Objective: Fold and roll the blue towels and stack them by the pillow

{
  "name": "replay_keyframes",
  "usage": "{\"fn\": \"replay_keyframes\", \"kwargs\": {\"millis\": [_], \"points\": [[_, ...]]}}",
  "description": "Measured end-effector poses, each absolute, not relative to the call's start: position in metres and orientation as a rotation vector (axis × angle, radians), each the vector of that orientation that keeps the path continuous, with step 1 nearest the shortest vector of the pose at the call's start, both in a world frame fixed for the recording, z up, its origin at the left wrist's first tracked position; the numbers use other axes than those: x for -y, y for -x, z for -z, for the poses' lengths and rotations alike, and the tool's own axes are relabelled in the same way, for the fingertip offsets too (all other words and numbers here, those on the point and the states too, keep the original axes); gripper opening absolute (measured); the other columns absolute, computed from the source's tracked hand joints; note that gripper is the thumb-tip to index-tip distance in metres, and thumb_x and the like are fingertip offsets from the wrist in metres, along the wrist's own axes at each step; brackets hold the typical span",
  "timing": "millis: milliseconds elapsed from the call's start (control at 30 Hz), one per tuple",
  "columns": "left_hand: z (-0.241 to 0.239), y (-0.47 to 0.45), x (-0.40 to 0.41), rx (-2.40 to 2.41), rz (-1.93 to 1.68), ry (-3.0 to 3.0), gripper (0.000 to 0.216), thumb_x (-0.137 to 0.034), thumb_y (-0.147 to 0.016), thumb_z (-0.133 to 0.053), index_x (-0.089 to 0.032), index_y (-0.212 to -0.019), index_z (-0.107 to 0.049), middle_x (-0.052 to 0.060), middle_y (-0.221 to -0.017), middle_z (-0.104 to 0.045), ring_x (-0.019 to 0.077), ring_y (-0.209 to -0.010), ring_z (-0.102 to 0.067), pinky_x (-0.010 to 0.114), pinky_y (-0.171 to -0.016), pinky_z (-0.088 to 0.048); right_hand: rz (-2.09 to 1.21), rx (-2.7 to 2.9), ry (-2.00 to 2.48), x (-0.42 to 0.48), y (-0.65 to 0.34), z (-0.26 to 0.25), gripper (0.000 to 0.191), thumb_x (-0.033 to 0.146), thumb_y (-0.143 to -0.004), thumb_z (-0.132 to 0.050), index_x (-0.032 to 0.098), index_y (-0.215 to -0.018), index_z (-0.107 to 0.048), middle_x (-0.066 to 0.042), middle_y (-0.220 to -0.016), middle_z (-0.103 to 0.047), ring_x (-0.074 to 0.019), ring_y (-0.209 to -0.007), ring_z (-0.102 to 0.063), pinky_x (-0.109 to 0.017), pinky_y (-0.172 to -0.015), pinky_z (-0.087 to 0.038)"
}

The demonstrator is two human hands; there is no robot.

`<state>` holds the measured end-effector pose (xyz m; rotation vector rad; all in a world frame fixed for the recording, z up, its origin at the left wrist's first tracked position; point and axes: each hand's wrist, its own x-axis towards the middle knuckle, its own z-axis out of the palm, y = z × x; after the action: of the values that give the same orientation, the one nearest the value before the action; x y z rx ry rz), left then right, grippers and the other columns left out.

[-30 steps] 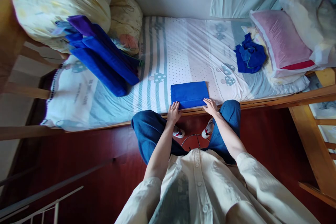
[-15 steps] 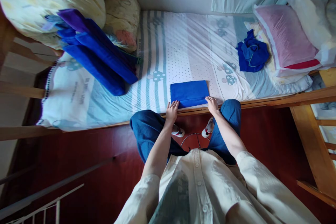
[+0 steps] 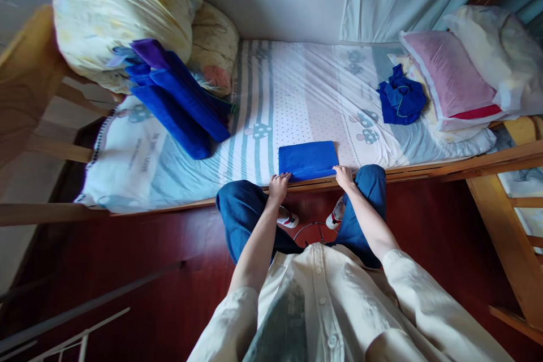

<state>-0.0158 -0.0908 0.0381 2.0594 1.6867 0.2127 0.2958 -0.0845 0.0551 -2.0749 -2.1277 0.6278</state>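
A blue cloth folded into a flat rectangle point(image 3: 307, 159) lies at the near edge of the bed, in front of my knees. My left hand point(image 3: 279, 186) is closed at its near left corner, with the fingertips over the edge. At the near right corner, my right hand point(image 3: 343, 176) pinches the cloth's side. Off to the left, several long folded blue cloths point(image 3: 180, 104) lie in a stack, with a purple piece point(image 3: 149, 54) on top. A crumpled blue garment point(image 3: 402, 96) with thin green trim rests on the right part of the bed.
Patterned bedding point(image 3: 297, 90) covers the bed, which has a wooden side rail point(image 3: 441, 167). A big yellowish bundle point(image 3: 123, 5) stands at the left end. A pink pillow point(image 3: 449, 73) lies at the right. Below is a dark red floor point(image 3: 148, 271), with a white metal rack point(image 3: 82, 345) at lower left.
The view has tilted slightly upward. The strip along the cloth's near edge now lies smoother, without the crease line. My fingers have drawn back towards its near corners and curled more.
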Motion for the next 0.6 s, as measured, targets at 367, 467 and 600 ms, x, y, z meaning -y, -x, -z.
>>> {"fn": "replay_keyframes", "kwargs": {"millis": [367,467,600], "points": [[-0.048,0.017,0.078,-1.870,-0.457,-1.726,0.051,-0.006,-0.074,-0.053,-0.020,-0.118,-0.076,0.011,-0.119,-0.076,0.0289,-0.116,-0.068,0.040,-0.109,-0.049,-0.727,1.915,2.024,0.079,-0.305,-0.057,0.039,0.008,-0.088,-0.060,0.024,-0.119,-0.077,-0.008,-0.115,-0.079,-0.0255,-0.109,-0.074,-0.035,-0.102,-0.055],[-0.046,0.018,0.071,-1.936,-0.605,-1.536,0.050,-0.008,-0.075,-0.051,-0.016,-0.119,-0.074,0.011,-0.114,-0.077,0.0278,-0.113,-0.070,0.040,-0.107,-0.051,-0.775,1.736,1.938,0.072,-0.307,-0.052,0.036,0.011,-0.088,-0.059,0.019,-0.118,-0.076,-0.009,-0.118,-0.078,-0.0238,-0.111,-0.073,-0.036,-0.103,-0.055],[-0.041,0.016,0.064,-2.008,-0.643,-1.361,0.044,-0.013,-0.081,-0.053,-0.014,-0.121,-0.071,0.012,-0.105,-0.077,0.0263,-0.106,-0.072,0.039,-0.103,-0.054,-0.847,1.537,1.911,0.067,-0.308,-0.044,0.032,0.020,-0.086,-0.063,0.015,-0.114,-0.076,-0.012,-0.112,-0.079,-0.0244,-0.103,-0.073,-0.037,-0.097,-0.057]]}}
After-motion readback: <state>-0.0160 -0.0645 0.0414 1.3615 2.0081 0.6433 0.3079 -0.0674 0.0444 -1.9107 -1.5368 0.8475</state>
